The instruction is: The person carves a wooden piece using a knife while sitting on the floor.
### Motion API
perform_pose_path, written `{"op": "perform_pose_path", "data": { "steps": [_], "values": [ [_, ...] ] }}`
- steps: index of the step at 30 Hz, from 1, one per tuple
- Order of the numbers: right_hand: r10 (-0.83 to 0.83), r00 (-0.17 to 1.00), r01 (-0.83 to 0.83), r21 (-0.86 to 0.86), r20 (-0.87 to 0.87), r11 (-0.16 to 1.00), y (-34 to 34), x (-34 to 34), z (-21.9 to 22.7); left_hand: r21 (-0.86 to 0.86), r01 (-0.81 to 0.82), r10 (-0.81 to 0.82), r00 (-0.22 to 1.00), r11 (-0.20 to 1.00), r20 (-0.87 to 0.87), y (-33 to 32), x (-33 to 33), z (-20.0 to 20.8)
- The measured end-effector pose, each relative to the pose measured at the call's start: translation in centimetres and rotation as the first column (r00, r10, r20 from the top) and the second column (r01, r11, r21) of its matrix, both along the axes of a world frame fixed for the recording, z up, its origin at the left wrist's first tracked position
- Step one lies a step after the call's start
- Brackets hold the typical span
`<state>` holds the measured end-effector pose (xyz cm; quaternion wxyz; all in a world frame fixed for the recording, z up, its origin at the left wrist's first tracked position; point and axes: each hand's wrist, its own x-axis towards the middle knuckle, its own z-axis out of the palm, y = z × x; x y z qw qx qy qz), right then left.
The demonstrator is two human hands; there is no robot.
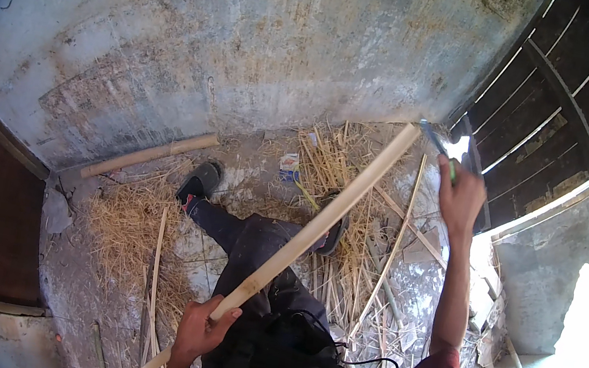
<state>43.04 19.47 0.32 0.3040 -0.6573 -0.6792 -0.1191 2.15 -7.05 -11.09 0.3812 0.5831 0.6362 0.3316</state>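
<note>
A long split length of pale bamboo [318, 226] slants across my lap, from the lower left up to the far right. My left hand [203, 330] is closed around its lower part, and a short end sticks out below the hand. Up at the far end, my right hand [459, 198] grips a knife [436, 139] with a narrow grey blade and some green on the handle. The blade tip lies beside the bamboo's far end; whether they touch I cannot tell. My legs are bent beneath the bamboo.
Heaps of bamboo shavings [125, 230] and thin strips [397, 239] litter the floor. A bamboo pole [149, 155] lies along the stained wall [256, 39]. A small blue-and-white packet [289, 168] sits near my feet. Dark slatted boards [555, 94] stand at the far right.
</note>
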Motion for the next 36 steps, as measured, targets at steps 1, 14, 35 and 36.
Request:
{"op": "perform_pose_path", "data": {
  "steps": [1,14,35,36],
  "values": [
    [-0.016,1.000,0.016,0.055,0.008,0.998,0.4,0.6,0.1,0.010,-0.021,0.022,1.000,1.000,-0.009,-0.1,-0.1,0.0],
    [0.644,0.760,-0.604,-0.270,0.089,0.750,-10.4,-10.0,-1.8,0.069,-0.091,0.096,0.992,0.994,-0.082,1.3,1.0,0.3],
    [0.523,0.851,-0.508,-0.301,-0.032,0.807,-13.2,-11.8,-4.2,0.143,-0.156,0.162,0.986,0.977,-0.038,1.2,2.0,0.7],
    [0.555,0.832,-0.535,-0.298,-0.019,0.791,-13.8,-12.0,-4.2,0.153,-0.156,0.163,0.986,0.976,-0.034,1.2,2.1,0.7]
  ]
}}
